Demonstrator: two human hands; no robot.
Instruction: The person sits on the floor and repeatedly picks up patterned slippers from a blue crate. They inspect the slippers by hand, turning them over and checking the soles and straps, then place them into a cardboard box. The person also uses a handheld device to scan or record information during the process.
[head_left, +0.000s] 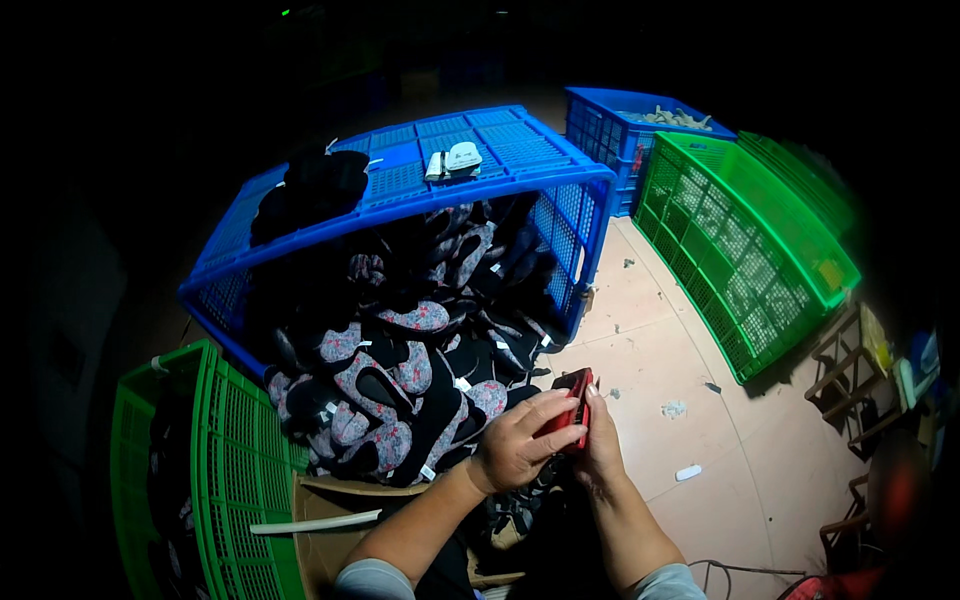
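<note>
A flat red object with a dark face (574,392), shaped like a phone in a case, is between my two hands near the middle of the view. My left hand (522,436) is closed on its left side, fingers laid across it. My right hand (601,440) grips the right edge, its thumb up. What the dark face shows cannot be made out. Beyond my left arm lies a heap of slipper-like pieces (400,385), grey with pink flowers and black parts, spilling from a blue crate (540,176) tipped on its side.
Black pieces (325,185) and white shaped cards (455,160) rest on the blue crate. A green crate (250,480) stands at left beside a cardboard box (325,545) and a pale strip (315,523). Another green crate (720,250) stands at right, near a wooden stool (845,375).
</note>
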